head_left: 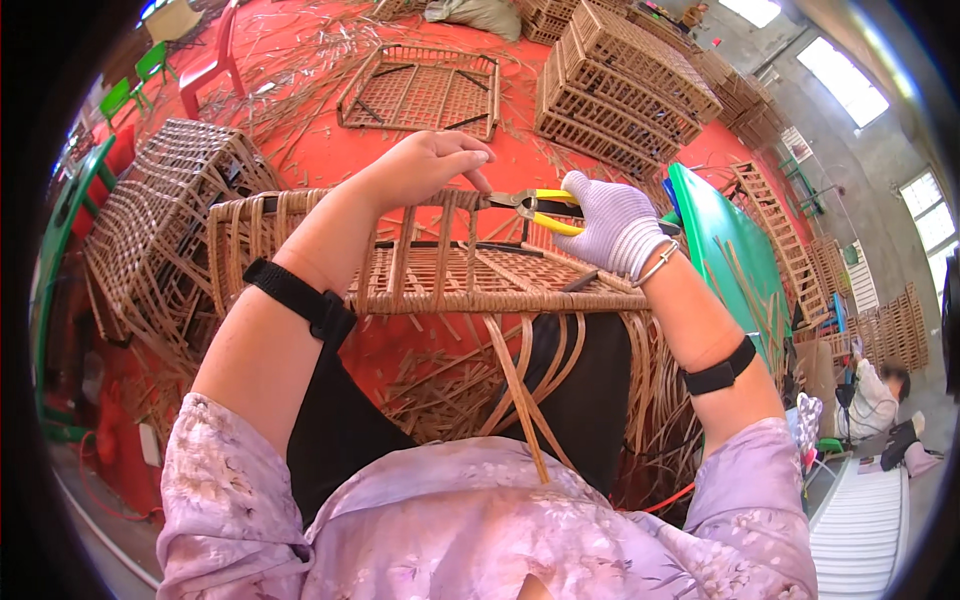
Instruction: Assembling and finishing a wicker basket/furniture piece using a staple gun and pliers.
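A woven cane basket (pixel 430 301) lies across my lap, its far rim bound with wound strips. My right hand (pixel 612 218), in a pale knit glove, is closed around yellow-handled pliers (pixel 549 222). The jaws point left and reach the far rim, close to the fingers of my left hand. My bare left hand (pixel 436 163) is over that rim, thumb and fingers apart, with nothing visible in it; some fingers are hidden. Loose cane strips (pixel 522 392) hang from the near edge over my dark trousers.
Another woven basket (pixel 180 225) stands at my left, by a green table (pixel 62 260). An open frame (pixel 420 90) lies ahead on the red floor among cane scraps. Stacked baskets (pixel 620 90) and a green board (pixel 725 240) are to the right. A person (pixel 872 402) sits far right.
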Demonstrator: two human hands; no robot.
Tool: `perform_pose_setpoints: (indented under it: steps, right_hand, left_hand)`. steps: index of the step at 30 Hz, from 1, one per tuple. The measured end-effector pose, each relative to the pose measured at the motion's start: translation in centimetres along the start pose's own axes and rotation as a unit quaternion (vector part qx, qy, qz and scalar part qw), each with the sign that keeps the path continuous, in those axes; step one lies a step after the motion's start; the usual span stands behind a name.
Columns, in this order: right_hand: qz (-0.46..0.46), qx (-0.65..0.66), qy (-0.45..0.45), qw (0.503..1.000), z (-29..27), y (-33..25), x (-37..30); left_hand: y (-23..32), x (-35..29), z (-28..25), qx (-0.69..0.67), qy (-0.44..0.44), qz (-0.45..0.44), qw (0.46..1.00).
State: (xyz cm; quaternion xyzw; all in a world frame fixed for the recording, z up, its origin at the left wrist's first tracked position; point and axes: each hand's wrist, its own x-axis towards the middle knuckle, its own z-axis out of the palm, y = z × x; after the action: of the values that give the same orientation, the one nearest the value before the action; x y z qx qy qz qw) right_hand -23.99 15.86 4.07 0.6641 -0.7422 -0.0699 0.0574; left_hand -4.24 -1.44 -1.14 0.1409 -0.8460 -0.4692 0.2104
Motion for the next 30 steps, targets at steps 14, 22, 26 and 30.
perform_pose_setpoints:
  steps: [14, 22, 26, 30]
  right_hand:
    - [0.035, 0.035, -0.054, 0.997, 0.6, -0.6, -0.7]
    - [0.02, 0.002, -0.005, 1.0, 0.1, -0.8, -1.0]
    - [0.031, -0.006, -0.011, 0.999, -0.1, -1.1, -0.5]
    - [0.018, -0.018, -0.003, 1.0, -0.2, -1.3, -0.4]
  left_hand:
    - [0.3, 0.1, 0.1, 0.008, 0.0, -0.005, 1.0]
    - [0.6, -0.1, 0.0, 0.001, 0.013, 0.004, 1.0]
    - [0.4, 0.0, -0.1, 0.006, 0.001, -0.009, 1.0]
    - [0.4, 0.1, -0.1, 0.003, 0.0, -0.001, 1.0]
